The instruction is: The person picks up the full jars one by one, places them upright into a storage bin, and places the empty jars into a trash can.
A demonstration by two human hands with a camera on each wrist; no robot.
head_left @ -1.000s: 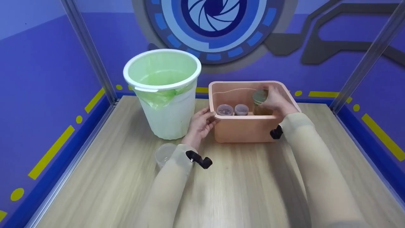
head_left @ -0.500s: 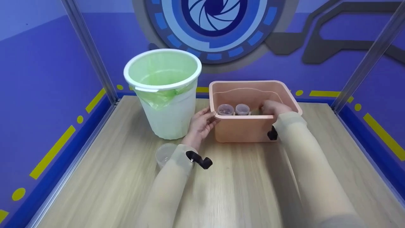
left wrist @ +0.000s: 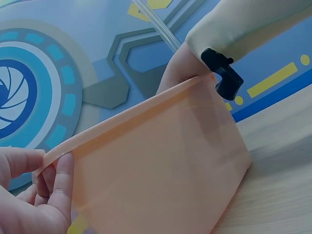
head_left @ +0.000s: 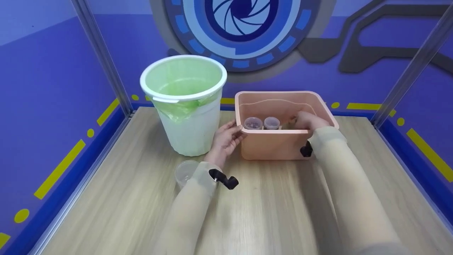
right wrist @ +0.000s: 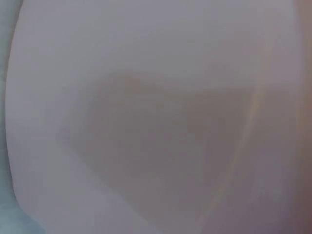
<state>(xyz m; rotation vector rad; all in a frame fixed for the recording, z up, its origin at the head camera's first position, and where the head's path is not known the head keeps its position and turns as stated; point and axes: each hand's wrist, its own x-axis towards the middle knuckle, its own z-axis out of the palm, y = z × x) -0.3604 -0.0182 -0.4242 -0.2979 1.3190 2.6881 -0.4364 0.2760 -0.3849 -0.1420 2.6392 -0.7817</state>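
Note:
My left hand [head_left: 225,140] pinches the rim of a pink plastic bin [head_left: 276,145] at its front left corner, thumb above and fingers below in the left wrist view. My right hand [head_left: 309,121] reaches down inside the bin's right side. Its fingertips are partly hidden by the front wall, and I cannot tell whether they still hold the jar, which is mostly hidden there. Left of this hand, two small round plastic containers, one with dark contents [head_left: 253,123] and one paler [head_left: 271,123], stand in the bin. The right wrist view shows the bin's shadowed inner wall [right wrist: 146,39].
A white bucket [head_left: 191,131] with a green liner bag [head_left: 178,112] stands left of the bin. A clear plastic cup [head_left: 184,171] sits on the wooden table [head_left: 262,216], partly behind my left forearm. Blue walls [head_left: 46,88] close off the sides and back.
My right hand has lowered the green-lidded jar into the bin, out of plain sight behind the front wall, and lifted very slightly since. The left hand has stayed at the rim.

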